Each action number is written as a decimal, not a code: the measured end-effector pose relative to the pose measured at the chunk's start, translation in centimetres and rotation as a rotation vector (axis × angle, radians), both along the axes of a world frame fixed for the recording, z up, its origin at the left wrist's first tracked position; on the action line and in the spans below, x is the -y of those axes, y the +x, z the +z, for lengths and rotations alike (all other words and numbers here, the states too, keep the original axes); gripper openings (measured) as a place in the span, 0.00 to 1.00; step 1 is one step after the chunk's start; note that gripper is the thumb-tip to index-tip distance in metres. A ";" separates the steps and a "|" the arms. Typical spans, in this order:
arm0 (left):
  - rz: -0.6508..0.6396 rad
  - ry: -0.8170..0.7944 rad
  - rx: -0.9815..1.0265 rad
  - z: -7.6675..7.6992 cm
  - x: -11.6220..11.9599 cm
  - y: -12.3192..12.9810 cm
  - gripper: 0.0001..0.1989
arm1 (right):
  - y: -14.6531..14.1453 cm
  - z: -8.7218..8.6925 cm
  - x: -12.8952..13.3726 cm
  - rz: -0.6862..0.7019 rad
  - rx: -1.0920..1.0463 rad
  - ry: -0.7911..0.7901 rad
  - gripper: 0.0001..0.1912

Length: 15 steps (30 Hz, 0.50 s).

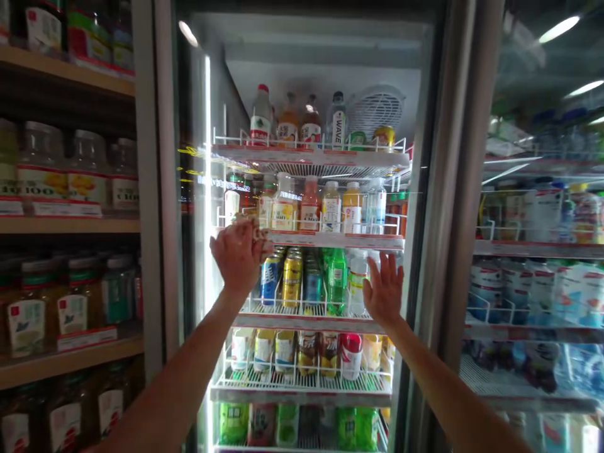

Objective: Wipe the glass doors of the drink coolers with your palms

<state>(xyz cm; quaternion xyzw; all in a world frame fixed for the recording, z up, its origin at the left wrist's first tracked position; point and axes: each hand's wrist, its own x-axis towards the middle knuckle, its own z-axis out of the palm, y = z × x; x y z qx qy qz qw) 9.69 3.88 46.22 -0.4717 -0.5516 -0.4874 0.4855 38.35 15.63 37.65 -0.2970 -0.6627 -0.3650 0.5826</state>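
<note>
Far left are tan wood-look shelves [70, 224] w/ rows of clear, white-labelled bottles [42, 157]. Next, my left hand [234, 258] is up, fingers curled around a pale, crumpled, cloth-like bundle [258, 231], by the left side of a tall see-through glass door [302, 47] w/ a silvery metal frame. Door looks closed tbh, b/c there are reflections across it. Can't tell if the bundle's actually pressed on the pane.

Progress-wise: bundle's in hand and up at the glass, so I'd call it underway. Idk which bits are done or left; no clear marks either way.

Behind the pane: white wire racks [302, 396], lit, incl. a shiny gold can [292, 277] and a green plastic bottle [336, 280]. My right hand [384, 286] is bare, fingers spread, well apart from the left; contact w/ glass unclear.

Far right, a second glass-front cooler [542, 251], packed w/ drinks, bright light streaks up top. Prob a shop.
</note>
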 end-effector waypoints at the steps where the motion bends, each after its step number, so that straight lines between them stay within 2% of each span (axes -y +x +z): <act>1: -0.008 0.004 -0.003 0.1 -0.1 0.6 0.20 | -0.1 -0.3 -0.1 -0.011 0.001 0.007 0.34; 4: -0.080 0.013 -0.081 -1.1 -2.6 6.0 0.21 | -0.1 -0.8 -0.1 -0.017 -0.014 0.025 0.34; 6: -0.134 -0.005 -0.246 -2.5 -4.8 10.1 0.26 | 0.1 -0.7 -0.2 -0.009 -0.020 0.031 0.33; 8: -0.147 -0.021 -0.348 -3.6 -6.2 12.0 0.26 | 0.2 -0.6 -0.2 -0.004 -0.021 0.041 0.32; 9: -0.146 -0.034 -0.385 -3.9 -6.3 11.7 0.25 | 0.2 -0.5 -0.2 -0.003 -0.019 0.048 0.32; 11: -0.130 -0.049 -0.391 -3.7 -5.2 8.5 0.24 | 0.2 -0.5 -0.3 -0.006 -0.017 0.060 0.32; 13: -0.095 -0.002 -0.265 -2.6 -3.1 3.1 0.23 | 0.2 -0.6 -0.3 -0.010 -0.018 0.066 0.32; 15: -0.064 0.152 -0.021 -1.2 -1.3 -2.1 0.23 | 0.1 -0.6 -0.3 -0.014 -0.022 0.067 0.32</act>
